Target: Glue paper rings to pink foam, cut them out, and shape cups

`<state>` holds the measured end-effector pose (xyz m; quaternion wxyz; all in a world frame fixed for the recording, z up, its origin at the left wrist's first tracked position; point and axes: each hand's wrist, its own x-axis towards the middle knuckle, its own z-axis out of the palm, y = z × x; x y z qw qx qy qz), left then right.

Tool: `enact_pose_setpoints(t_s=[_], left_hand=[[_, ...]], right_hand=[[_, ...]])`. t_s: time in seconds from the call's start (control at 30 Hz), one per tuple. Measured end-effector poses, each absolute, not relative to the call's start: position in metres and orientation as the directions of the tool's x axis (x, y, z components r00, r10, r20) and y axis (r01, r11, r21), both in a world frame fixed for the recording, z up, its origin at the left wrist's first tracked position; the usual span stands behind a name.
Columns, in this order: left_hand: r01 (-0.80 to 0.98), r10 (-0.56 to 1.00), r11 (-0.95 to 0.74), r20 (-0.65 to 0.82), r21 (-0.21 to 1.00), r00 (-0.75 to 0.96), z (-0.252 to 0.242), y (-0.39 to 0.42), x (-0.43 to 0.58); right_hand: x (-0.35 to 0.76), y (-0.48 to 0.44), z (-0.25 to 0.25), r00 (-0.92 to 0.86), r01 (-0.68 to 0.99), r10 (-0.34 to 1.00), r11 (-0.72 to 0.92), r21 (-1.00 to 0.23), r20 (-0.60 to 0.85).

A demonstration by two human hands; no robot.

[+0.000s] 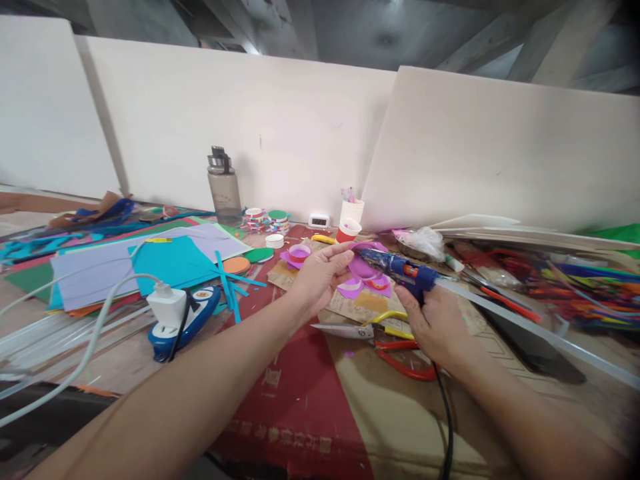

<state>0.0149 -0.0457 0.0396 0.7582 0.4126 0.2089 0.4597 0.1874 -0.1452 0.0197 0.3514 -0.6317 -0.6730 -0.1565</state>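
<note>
Head | left hand (321, 278) pinching purple ring (362, 269) | right hand (440, 325) gripping glue gun (397, 266) | ring between hands

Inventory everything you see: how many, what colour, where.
Boards: several, white, behind
Bottle: one, grey, back left
Clock: one, white, back
Paper cups: several, white and red, back
Paper sheets: several, multicoloured, left
Strips: several, turquoise, beside paper sheets
Power strip: one, blue-white, left
Charger: one, white, on power strip
Scissors: count unclear, yellow and red, centre
Plastic bag: one, whitish, back right
Scraps: many, multicoloured, far right
Cardboard: count unclear, brown and red, underneath
Glue gun: one, blue, centre
Glue stick: one, whitish, behind glue gun
Purple pieces: several, purple, centre
Left grip: one, bare, at purple pieces
Right grip: one, bare, around glue gun
</note>
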Motion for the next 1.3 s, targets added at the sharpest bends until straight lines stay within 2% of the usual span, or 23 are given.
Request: enact_pose_setpoints(t_s=[0.3, 0.6, 1.3], left_hand=[[-0.579, 0.855, 0.330, 0.024, 0.746, 0.519, 0.0362, -0.0425, 0.0141], [-0.550, 0.825, 0.331, 0.048, 0.767, 0.564, 0.0373, -0.0462, 0.0137], [-0.579, 0.834, 0.316, 0.072, 0.752, 0.548, 0.0358, -0.0453, 0.0148]], right_hand=[[0.1865, -0.1439, 0.0221, 0.060, 0.965, 0.714, 0.139, -0.224, 0.698], [0.1853, -0.1432, 0.0222, 0.067, 0.959, 0.714, 0.146, -0.242, 0.697], [0.1822, -0.1458, 0.0207, 0.038, 0.973, 0.728, 0.130, -0.192, 0.685]])
